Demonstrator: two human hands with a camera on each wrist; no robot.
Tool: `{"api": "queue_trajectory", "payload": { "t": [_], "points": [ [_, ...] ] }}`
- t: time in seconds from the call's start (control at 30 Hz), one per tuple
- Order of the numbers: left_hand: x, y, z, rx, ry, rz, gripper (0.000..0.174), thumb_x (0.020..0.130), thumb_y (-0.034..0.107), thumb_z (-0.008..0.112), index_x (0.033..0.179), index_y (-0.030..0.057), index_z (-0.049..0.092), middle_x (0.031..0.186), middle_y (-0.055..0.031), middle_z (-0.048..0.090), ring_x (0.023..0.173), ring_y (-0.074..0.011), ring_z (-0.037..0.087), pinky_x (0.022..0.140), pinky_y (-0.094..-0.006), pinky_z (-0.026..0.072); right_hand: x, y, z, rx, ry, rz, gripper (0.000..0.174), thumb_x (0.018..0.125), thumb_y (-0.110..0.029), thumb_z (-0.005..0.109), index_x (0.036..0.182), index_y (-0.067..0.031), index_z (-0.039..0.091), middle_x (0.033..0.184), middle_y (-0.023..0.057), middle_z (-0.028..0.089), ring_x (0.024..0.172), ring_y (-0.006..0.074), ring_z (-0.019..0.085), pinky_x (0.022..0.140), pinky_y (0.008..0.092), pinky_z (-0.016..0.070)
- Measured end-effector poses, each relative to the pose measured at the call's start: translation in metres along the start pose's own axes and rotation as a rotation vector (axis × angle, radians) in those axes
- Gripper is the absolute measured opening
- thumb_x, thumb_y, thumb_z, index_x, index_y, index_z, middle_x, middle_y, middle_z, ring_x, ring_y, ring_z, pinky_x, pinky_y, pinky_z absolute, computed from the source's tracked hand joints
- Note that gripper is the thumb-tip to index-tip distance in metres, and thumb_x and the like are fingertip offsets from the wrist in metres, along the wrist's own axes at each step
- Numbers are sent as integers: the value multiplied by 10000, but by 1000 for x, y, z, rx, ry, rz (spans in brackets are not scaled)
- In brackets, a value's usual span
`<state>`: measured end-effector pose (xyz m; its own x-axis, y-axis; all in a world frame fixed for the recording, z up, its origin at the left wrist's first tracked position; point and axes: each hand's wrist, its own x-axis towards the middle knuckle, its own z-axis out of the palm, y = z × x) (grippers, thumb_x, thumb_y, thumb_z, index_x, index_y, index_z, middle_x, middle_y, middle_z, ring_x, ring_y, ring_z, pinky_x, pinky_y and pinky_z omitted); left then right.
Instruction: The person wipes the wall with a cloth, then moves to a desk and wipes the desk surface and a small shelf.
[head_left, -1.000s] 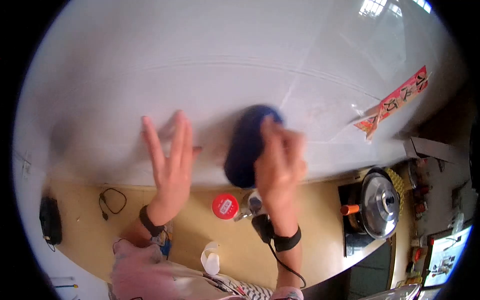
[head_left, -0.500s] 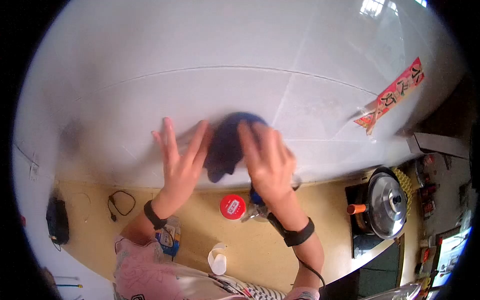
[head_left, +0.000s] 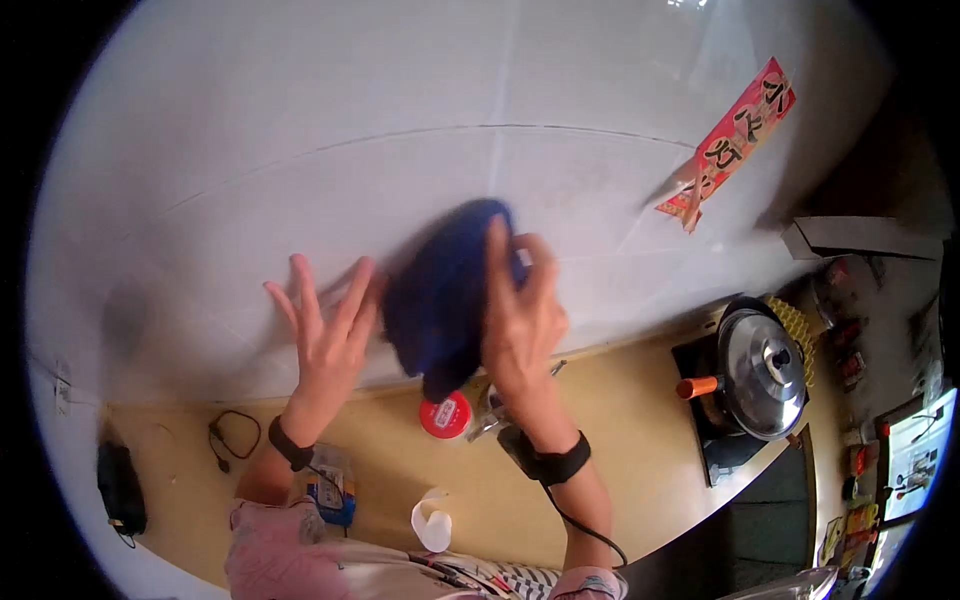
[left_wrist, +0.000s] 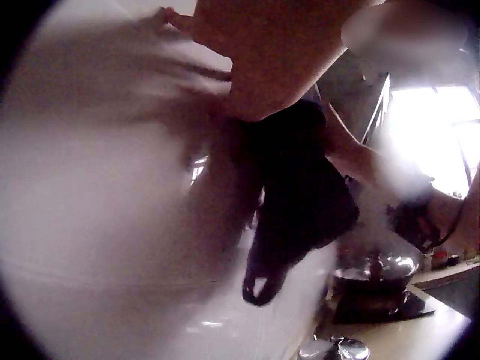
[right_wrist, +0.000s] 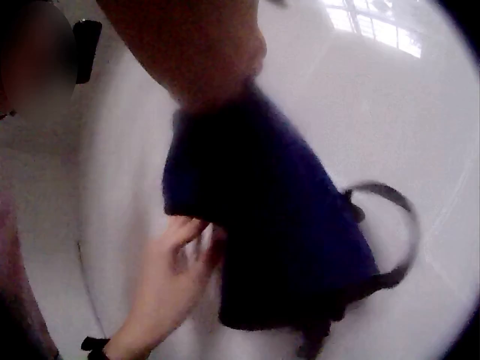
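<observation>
A dark blue cloth item (head_left: 440, 295) hangs against the pale wall, and my right hand (head_left: 525, 325) grips its right edge with fingers curled over it. In the right wrist view the blue cloth (right_wrist: 277, 217) shows a dark loop (right_wrist: 409, 225) at one side. My left hand (head_left: 330, 335) is spread against the wall just left of the cloth, its fingers straight. From the left wrist the cloth (left_wrist: 292, 180) looks nearly black, with a small loop at its lower tip. Whether my left thumb touches the cloth I cannot tell.
Below on the counter (head_left: 390, 480) are a red-lidded jar (head_left: 445, 415), a white curled strip (head_left: 433, 525), a blue packet (head_left: 332, 490) and a cable (head_left: 235, 440). A lidded pan (head_left: 762, 385) stands at the right. A red paper strip (head_left: 735, 140) is on the wall.
The blue cloth, held by my right hand, has changed shape and now spreads lower over the jar's edge. My left hand stays spread, shifted slightly left since half a second ago. The head view has turned.
</observation>
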<state>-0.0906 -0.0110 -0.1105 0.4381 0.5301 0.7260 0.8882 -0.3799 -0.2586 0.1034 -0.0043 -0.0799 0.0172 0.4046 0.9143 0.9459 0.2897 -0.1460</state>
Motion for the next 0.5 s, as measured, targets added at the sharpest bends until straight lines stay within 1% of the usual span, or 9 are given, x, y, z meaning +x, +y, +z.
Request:
{"api": "queue_trajectory", "payload": {
  "t": [0.07, 0.13, 0.17, 0.27, 0.33, 0.4, 0.43, 0.47, 0.5],
  "points": [
    [-1, -3, 7, 68, 84, 66, 325, 769, -3, 550, 1089, 27, 601, 1365, -32, 385, 1271, -533, 136, 989, -695, 40, 8, 4, -5, -46, -5, 85, 544, 612, 61, 607, 1144, -55, 585, 997, 64, 519, 683, 166, 541, 498, 257, 446],
    [-4, -2, 17, 50, 131, 53, 296, 753, 27, 572, 1043, 49, 623, 1337, -18, 422, 1271, -530, 147, 974, -710, 31, 9, -1, 8, -68, 133, -5, 487, 661, -15, 595, 1147, -36, 575, 998, 57, 510, 678, 149, 517, 536, 251, 430],
    [-5, -1, 20, 32, 176, 14, 267, 736, 57, 594, 998, 71, 645, 1308, -4, 459, 1271, -526, 158, 958, -725, 22, 9, -9, 9, -51, 103, -71, 466, 680, -51, 579, 1145, -35, 575, 1000, 52, 509, 679, 141, 502, 538, 248, 414],
    [-5, -4, 18, 39, 116, 11, 277, 741, 55, 591, 1008, 97, 651, 1318, -7, 450, 1271, -536, 143, 961, -719, 5, -2, -25, 11, -59, 13, -171, 447, 708, -125, 541, 1147, -50, 576, 1002, 35, 507, 684, 130, 469, 549, 237, 372],
    [-2, 2, 15, 35, 72, 0, 309, 752, 44, 583, 1043, 128, 642, 1326, -5, 441, 1268, -546, 133, 961, -717, 7, -8, -7, 11, -63, 73, -98, 444, 703, -97, 547, 1145, -66, 581, 983, 29, 512, 670, 134, 478, 537, 242, 384],
    [-1, 3, 12, 23, 56, -16, 366, 745, 44, 598, 1095, 150, 611, 1326, -12, 441, 1262, -556, 130, 954, -725, 8, -13, 5, 8, -91, 34, 69, 442, 681, -66, 570, 1123, -61, 594, 976, 34, 517, 659, 141, 488, 517, 253, 397],
    [-1, 0, 17, 61, 92, 27, 435, 725, 71, 634, 1147, 162, 575, 1337, -17, 424, 1260, -560, 123, 947, -733, 1, -13, 12, 5, -76, 30, 81, 444, 665, -59, 581, 1108, -57, 601, 978, 38, 517, 658, 145, 492, 512, 254, 404],
    [-1, 0, 18, 62, 85, 28, 435, 725, 71, 634, 1147, 162, 575, 1337, -17, 424, 1260, -560, 123, 947, -733, 1, -12, 15, 4, -67, 24, 95, 445, 648, -52, 592, 1093, -54, 608, 980, 42, 518, 656, 150, 496, 507, 254, 410],
    [-1, 3, 19, 34, 89, 12, 435, 719, 95, 651, 1143, 165, 578, 1346, -16, 411, 1260, -562, 117, 944, -734, 0, -8, 8, -2, -24, -36, 127, 422, 651, 29, 595, 1067, -38, 620, 928, 65, 533, 704, 188, 540, 580, 271, 461]
  ]
}}
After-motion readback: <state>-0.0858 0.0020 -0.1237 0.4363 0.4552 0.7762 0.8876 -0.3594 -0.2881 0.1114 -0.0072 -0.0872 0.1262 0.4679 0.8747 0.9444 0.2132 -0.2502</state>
